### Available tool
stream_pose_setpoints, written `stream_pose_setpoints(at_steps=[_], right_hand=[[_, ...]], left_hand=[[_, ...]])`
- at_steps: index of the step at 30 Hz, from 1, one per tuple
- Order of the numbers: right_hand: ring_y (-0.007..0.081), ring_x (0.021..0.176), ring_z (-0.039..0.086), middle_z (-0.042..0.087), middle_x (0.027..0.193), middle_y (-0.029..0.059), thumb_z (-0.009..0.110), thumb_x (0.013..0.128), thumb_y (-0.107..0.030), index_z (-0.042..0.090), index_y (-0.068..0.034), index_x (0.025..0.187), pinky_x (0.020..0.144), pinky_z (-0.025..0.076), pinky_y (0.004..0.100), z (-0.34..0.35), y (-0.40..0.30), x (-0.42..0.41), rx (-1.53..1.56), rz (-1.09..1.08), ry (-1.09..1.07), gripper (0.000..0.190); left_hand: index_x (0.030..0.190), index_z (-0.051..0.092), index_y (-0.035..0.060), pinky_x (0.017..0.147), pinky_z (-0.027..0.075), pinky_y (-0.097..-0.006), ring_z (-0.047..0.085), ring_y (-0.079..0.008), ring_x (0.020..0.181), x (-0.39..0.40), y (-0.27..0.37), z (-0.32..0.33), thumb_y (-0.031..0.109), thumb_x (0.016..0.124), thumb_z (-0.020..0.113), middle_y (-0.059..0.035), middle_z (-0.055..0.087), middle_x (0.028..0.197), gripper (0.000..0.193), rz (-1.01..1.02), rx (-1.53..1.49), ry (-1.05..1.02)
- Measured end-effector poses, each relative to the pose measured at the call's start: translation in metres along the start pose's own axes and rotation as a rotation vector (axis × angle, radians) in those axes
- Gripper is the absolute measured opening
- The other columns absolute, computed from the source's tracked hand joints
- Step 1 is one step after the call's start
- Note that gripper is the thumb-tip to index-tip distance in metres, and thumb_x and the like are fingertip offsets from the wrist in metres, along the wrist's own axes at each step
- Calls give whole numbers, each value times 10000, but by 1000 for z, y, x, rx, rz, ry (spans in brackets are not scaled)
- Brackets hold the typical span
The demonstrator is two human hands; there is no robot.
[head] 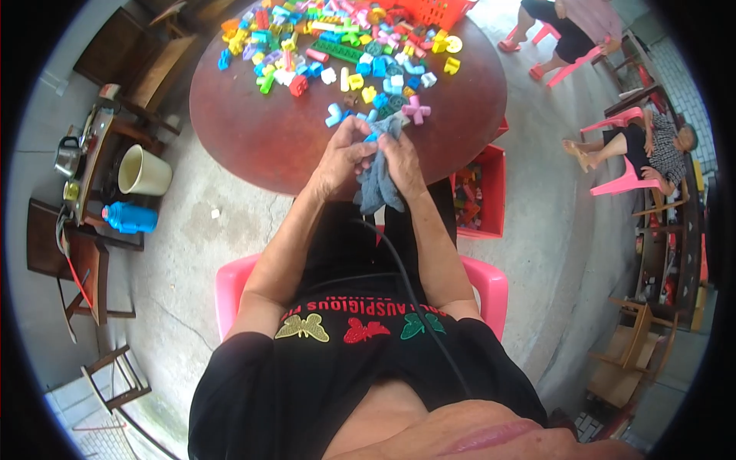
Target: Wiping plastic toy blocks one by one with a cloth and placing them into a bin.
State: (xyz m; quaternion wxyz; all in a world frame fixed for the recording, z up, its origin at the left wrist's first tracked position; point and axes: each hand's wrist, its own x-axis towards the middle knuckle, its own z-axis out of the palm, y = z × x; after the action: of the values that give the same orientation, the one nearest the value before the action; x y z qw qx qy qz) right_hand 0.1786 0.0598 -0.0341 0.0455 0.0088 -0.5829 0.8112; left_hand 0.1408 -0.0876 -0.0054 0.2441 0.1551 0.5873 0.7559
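Both hands meet over the near edge of a round brown table [247, 135]. My right hand [407, 164] grips a blue-grey cloth [379, 184], which hangs down below the fingers. A small blue plastic piece [372, 137] shows between the hands, and the fingertips of my left hand [345, 154] are closed on it. Its shape is mostly hidden by the fingers and the cloth. Just beyond the hands lie a pink cross-shaped connector [416, 110], a light-blue piece [333, 115] and a dark green wheel-like piece [397, 104].
Many coloured toy building pieces [345, 46] cover the far table, beside a red basket [440, 12]. A red crate of pieces [489, 198] stands at the right. A cream bucket [145, 170] and blue thermos [131, 217] are left. Two people sit on pink chairs at right.
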Motion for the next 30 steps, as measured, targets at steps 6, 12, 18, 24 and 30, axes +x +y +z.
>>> stream_pose_setpoints(at_steps=[6,12,18,24,30], right_hand=[[110,714,583,645,822,71,508,967,-323,646,-9,942,619,476,283,-16,16,30,-377,-154,163,344],[137,735,627,622,876,25,568,955,-250,621,-47,1086,624,544,293,-2,6,11,191,-143,113,247],[114,708,600,638,864,44,615,928,-252,644,-25,1025,622,501,261,-6,11,20,-183,-152,215,249],[113,735,597,627,915,36,603,925,-201,626,-40,1062,670,503,262,-11,18,21,273,-250,316,212],[85,676,574,620,927,17,611,904,-111,650,-71,1063,601,483,247,4,18,14,-417,-354,196,168]], left_hand=[[1026,457,110,499,376,-210,494,-82,607,-2,-17,-1,137,878,613,-18,526,828,217,66,55,18],[1079,509,77,539,402,-261,549,-142,641,15,-29,-1,228,958,528,-47,578,837,194,35,-348,46],[1007,508,82,535,415,-263,555,-136,648,13,-47,9,238,952,565,-40,590,864,175,71,-218,88],[1099,495,77,570,430,-276,551,-149,681,14,-41,-1,191,985,454,-101,633,925,167,-25,-568,-29],[1181,478,99,602,437,-291,539,-158,716,13,-31,6,166,945,394,-76,569,945,259,-98,-222,185]])
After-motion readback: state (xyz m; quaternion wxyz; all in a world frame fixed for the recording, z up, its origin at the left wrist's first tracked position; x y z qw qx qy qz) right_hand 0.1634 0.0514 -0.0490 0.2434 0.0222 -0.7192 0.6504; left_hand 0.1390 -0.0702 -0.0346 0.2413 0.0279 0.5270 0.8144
